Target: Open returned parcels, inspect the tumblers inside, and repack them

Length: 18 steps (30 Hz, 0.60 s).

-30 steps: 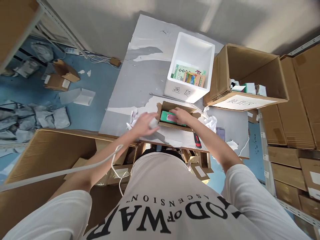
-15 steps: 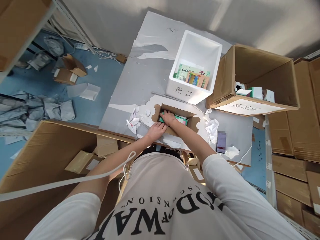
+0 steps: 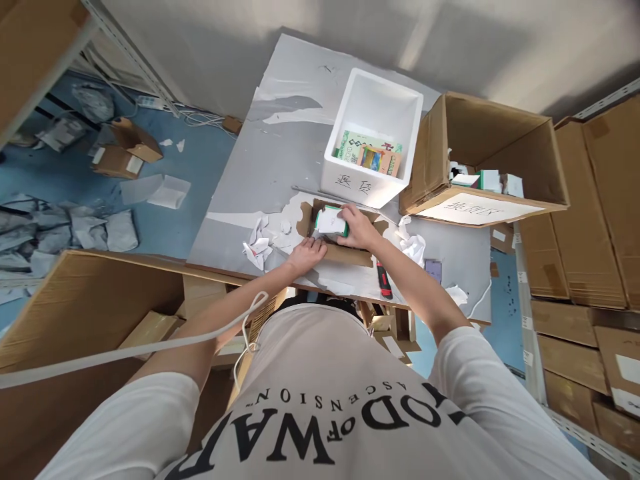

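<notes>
My right hand (image 3: 359,228) is closed on the right end of a small white-and-green box (image 3: 329,221), its white face turned up. That box is over the opening of a small open cardboard box (image 3: 347,255) close to the table's front edge. My left hand (image 3: 307,256) lies at the near left corner of the cardboard box, its fingers together over the near wall. Crumpled white paper (image 3: 259,243) is left of it, and more crumpled paper (image 3: 413,245) is on the right. A red-and-black tool (image 3: 383,280), perhaps a cutter, rests just right of the cardboard box.
Behind stands a white foam bin (image 3: 360,183) holding colourful printed packs. Right of it, a large carton (image 3: 435,160) contains several small boxes. A phone (image 3: 433,270) lies on the table's right side. Stacked cartons (image 3: 570,333) rise at right; a big open carton (image 3: 100,293) is at left.
My right hand has raised the white-and-green box from inside the cardboard box and moved right with it. My left hand stays near the box wall. The red-and-black tool has come into sight.
</notes>
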### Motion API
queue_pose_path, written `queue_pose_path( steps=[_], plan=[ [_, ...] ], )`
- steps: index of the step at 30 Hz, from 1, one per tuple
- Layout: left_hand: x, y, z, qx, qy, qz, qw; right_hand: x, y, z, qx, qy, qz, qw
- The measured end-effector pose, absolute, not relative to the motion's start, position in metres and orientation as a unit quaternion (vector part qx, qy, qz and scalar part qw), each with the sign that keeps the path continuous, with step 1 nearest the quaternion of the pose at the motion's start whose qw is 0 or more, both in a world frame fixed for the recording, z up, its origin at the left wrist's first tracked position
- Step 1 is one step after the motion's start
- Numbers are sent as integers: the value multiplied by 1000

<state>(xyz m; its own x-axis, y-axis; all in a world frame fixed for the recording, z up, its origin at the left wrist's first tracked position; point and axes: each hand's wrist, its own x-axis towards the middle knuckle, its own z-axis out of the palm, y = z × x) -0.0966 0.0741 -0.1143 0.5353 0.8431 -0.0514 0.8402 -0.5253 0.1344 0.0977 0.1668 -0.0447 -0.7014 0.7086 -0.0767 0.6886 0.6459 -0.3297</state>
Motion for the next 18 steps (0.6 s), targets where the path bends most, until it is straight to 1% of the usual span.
queue_pose_path(
  steps=[2,6,8,10,12,14,16,18],
  plan=[
    [-94,85,-115,872,485,11,69,113,166,-28,-414,-896,145,67],
    [-86,115,-118,864,497,21,77,145,159,14,-491,-861,96,90],
    [-80,131,-121,857,509,31,75,163,149,31,-504,-847,87,147],
    [-74,144,-124,851,519,39,73,179,133,35,-474,-840,87,249],
    [-71,153,-125,849,521,40,76,188,112,23,-414,-834,98,351],
    [-72,157,-123,856,508,35,84,189,90,-1,-369,-826,122,409],
    [-76,156,-119,865,492,38,92,183,72,-33,-368,-819,158,412],
    [-83,147,-113,868,484,54,101,174,59,-65,-393,-809,203,387]
  ],
)
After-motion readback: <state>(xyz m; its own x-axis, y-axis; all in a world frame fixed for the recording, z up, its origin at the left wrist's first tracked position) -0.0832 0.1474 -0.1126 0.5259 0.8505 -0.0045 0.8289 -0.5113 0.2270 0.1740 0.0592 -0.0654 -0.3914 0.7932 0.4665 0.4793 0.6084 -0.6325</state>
